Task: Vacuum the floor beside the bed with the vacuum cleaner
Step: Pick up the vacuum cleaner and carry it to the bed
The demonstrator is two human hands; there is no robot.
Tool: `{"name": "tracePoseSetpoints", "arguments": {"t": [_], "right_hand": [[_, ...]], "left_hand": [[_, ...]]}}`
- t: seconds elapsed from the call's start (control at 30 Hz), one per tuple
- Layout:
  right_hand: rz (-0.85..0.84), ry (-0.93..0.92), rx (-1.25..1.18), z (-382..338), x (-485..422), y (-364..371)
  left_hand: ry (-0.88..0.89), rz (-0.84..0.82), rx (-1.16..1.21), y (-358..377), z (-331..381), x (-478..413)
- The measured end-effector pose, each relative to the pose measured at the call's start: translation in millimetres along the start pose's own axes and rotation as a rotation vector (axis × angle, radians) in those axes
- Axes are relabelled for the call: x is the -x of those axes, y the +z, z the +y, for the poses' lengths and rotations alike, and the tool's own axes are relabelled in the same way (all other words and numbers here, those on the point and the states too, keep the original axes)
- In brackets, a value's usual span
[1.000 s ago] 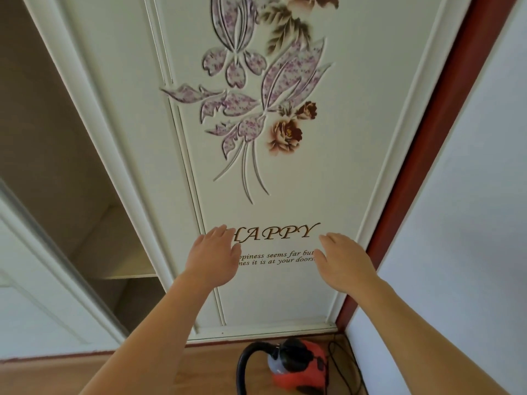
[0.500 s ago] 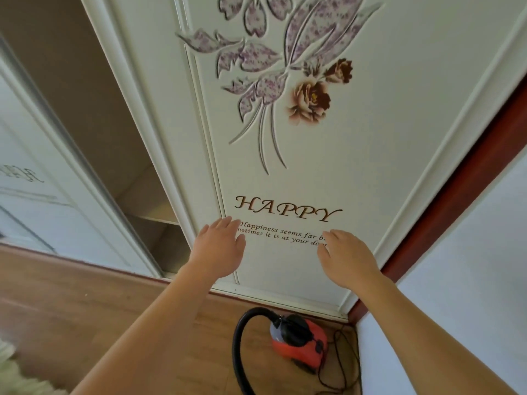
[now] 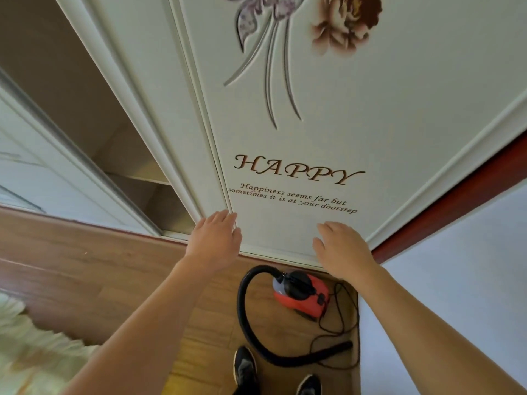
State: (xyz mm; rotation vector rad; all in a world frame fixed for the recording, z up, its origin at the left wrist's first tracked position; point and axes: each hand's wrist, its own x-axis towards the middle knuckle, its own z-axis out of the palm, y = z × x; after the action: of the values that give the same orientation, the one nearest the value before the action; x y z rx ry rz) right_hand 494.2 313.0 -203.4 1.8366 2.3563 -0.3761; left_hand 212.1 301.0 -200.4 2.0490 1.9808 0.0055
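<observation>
A small red and black vacuum cleaner (image 3: 301, 295) sits on the wooden floor (image 3: 85, 275) in the corner by the wardrobe. Its black hose (image 3: 248, 317) loops left and forward, ending near my shoes. A thin black cord (image 3: 339, 323) lies tangled beside it. My left hand (image 3: 215, 242) and my right hand (image 3: 342, 250) are stretched out in front of me with fingers straight, holding nothing, above the vacuum cleaner and in front of the wardrobe door. Pale bedding (image 3: 31, 352) shows at the lower left.
The white sliding wardrobe door (image 3: 299, 132) with flower decoration and the word HAPPY fills the upper view. An open wardrobe section with shelves (image 3: 137, 172) lies to its left. A pale wall (image 3: 456, 280) closes off the right. My two black shoes (image 3: 245, 369) stand on the floor.
My view has tilted down, so the whole vacuum cleaner, its hose, my shoes and the bedding now show. Both hands have sunk lower against the door and stay straight-fingered.
</observation>
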Motion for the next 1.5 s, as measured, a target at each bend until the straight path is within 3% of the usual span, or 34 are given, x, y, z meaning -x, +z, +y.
{"name": "tracePoseSetpoints", "arguments": {"t": [0.43,0.83,1.5], "right_hand": [[-0.130,0.041,-0.024,11.9,-57.5,91.2],[-0.219,0.002,-0.121,48.6,-92.7,242.1],[-0.347,0.008,-0.067,87.3,-146.6,482.3]], "left_hand": [[0.007,-0.148,0.007,98.2,-41.1,-49.7],[-0.102,-0.316,0.099,264.1,-45.4,-48.9],[-0.146,-0.406,0.066,496.8,-82.5,-72.0]]}}
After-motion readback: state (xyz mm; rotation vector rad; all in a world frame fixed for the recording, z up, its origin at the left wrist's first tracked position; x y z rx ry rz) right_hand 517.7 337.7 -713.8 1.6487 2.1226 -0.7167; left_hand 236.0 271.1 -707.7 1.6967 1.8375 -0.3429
